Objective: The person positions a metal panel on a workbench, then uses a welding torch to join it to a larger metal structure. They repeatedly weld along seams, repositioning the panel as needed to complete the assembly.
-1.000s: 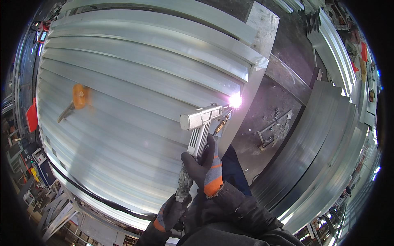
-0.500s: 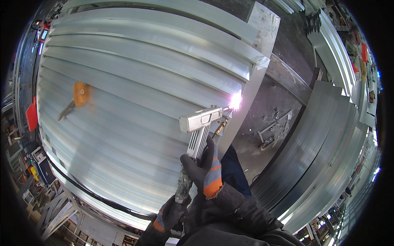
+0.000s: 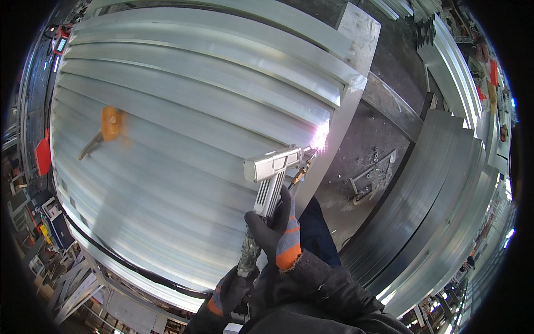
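The pale metal panel of parallel slats (image 3: pixel 167 100) spreads widest, its lengths running crosswise and bowed by the lens. Right of the panel lies a stack of long grey metal profiles (image 3: pixel 425 206), and between this stack and the panel a dark surface (image 3: pixel 356 125) carries a scatter of small metal offcuts (image 3: pixel 378 173). The silver welding gun (image 3: pixel 271 163) is over the panel's right part, its nose pointing at the right border. Near the panel's lower right, the gloved right hand (image 3: pixel 276 231) is closed around the gun's handle, thumb on the left side. By the panel's bottom edge, the gloved left hand (image 3: pixel 235 290) is wrapped around the lower end of a worn, mottled cable sleeve (image 3: pixel 248 253). An orange-headed mallet (image 3: pixel 110 123) lies on the panel's left half. Above the panel's right border, a brass-coloured fitting (image 3: pixel 300 173) sits under the gun's nose; at that border a small pink-white glare (image 3: pixel 320 137) hides the nozzle's tip.
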{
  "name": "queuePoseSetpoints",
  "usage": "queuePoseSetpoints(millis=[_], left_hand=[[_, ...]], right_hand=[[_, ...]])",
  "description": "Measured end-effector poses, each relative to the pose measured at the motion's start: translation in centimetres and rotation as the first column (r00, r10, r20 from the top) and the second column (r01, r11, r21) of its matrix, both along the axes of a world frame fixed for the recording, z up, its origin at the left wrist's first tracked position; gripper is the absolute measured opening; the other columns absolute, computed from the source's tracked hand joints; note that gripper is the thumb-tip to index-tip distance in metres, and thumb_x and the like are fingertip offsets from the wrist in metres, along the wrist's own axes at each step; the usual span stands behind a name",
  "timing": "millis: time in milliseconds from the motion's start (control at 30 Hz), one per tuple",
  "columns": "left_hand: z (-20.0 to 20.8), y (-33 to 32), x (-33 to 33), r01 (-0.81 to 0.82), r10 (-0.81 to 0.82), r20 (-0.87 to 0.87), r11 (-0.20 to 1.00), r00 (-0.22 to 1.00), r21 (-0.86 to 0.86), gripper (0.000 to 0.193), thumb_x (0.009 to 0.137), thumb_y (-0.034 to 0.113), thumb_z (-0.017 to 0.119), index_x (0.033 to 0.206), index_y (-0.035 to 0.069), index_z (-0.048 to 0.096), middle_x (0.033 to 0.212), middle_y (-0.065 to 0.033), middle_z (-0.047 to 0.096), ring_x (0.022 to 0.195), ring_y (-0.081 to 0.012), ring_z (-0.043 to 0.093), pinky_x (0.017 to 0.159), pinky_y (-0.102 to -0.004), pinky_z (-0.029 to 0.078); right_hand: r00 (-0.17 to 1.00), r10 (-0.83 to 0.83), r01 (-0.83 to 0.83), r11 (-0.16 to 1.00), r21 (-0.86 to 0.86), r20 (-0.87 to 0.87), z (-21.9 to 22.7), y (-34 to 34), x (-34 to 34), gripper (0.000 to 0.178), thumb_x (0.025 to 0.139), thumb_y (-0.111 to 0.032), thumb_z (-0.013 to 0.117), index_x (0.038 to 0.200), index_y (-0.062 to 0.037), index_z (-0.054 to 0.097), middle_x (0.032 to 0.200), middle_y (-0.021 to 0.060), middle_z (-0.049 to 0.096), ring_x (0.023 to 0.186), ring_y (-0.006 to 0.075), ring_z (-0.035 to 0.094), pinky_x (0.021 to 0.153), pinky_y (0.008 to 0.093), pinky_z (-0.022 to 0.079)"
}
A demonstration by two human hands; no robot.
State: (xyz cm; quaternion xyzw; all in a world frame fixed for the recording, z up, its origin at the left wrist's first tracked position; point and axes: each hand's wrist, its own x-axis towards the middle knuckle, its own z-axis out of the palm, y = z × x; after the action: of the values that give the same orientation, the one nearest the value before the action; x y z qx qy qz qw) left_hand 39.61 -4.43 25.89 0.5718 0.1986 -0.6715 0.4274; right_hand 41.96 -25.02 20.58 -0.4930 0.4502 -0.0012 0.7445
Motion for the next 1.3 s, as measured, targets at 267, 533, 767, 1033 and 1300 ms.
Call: queuePoseSetpoints(millis=[267, 533, 767, 1033, 1300], left_hand=[[0.0, 0.9, -0.5, 0.015, -0.014, 0.03, 0.999, 0.999, -0.034, 0.049, 0.099, 0.035, 0.05, 0.136, 0.003, 0.051, 0.084, -0.0022, 0.062, 0.072, -0.0087, 0.06, 0.06, -0.0253, 0.05], [0.3, 1.1, -0.5, -0.071, 0.071, -0.042, 0.997, 0.997, -0.002, 0.039, 0.096, 0.024, 0.051, 0.129, 0.004, 0.055, 0.081, -0.0018, 0.061, 0.069, -0.0089, 0.059, 0.06, -0.0255, 0.049], [0.4, 1.4, -1.1, -0.14, 0.14, -0.018, 0.99, 0.99, -0.03, 0.038, 0.097, 0.025, 0.051, 0.128, 0.004, 0.056, 0.081, -0.0012, 0.061, 0.069, -0.0087, 0.058, 0.058, -0.0252, 0.048], [1.6, 2.2, -1.0, 0.034, -0.035, 0.031, 0.999, 0.999, 0.027, 0.046, 0.1, 0.034, 0.049, 0.134, 0.004, 0.053, 0.085, -0.0005, 0.061, 0.07, -0.008, 0.057, 0.06, -0.0253, 0.047], [1.6, 2.8, -2.2, -0.219, 0.22, -0.012, 0.969, 0.976, -0.115, 0.046, 0.1, 0.034, 0.051, 0.133, 0.001, 0.053, 0.09, -0.0021, 0.063, 0.072, -0.0092, 0.056, 0.063, -0.0262, 0.048]], right_hand=[[1.0, 0.024, -0.024, 1.0, -0.018, 0.001, 0.2, 0.5, -0.4, 0.085, 0.083, -0.006, 0.071, 0.148, -0.0019, 0.017, 0.098, 0.0141, 0.059, 0.073, 0.0155, 0.063, 0.062, 0.0311, 0.056], [0.998, 0.057, -0.057, 0.995, -0.08, 0.005, -0.2, 1.3, -1.2, 0.085, 0.083, -0.007, 0.071, 0.148, -0.0016, 0.017, 0.099, 0.0139, 0.059, 0.074, 0.0166, 0.064, 0.063, 0.0311, 0.056], [0.999, 0.045, -0.043, 0.993, -0.109, 0.014, -0.2, 2.1, -1.7, 0.087, 0.083, -0.007, 0.072, 0.149, -0.0012, 0.015, 0.098, 0.0126, 0.059, 0.077, 0.0163, 0.064, 0.064, 0.0311, 0.056], [0.999, -0.017, 0.017, 1.0, 0.006, 0.046, 0.5, 3.1, -1.9, 0.089, 0.083, -0.006, 0.073, 0.15, -0.0007, 0.014, 0.101, 0.0134, 0.061, 0.08, 0.0158, 0.065, 0.067, 0.0312, 0.056], [0.996, 0.055, -0.051, 0.997, -0.063, 0.064, -0.3, 4.3, -2.5, 0.092, 0.083, -0.004, 0.072, 0.151, -0.0032, 0.01, 0.097, 0.0147, 0.062, 0.075, 0.0173, 0.066, 0.064, 0.0328, 0.056]])
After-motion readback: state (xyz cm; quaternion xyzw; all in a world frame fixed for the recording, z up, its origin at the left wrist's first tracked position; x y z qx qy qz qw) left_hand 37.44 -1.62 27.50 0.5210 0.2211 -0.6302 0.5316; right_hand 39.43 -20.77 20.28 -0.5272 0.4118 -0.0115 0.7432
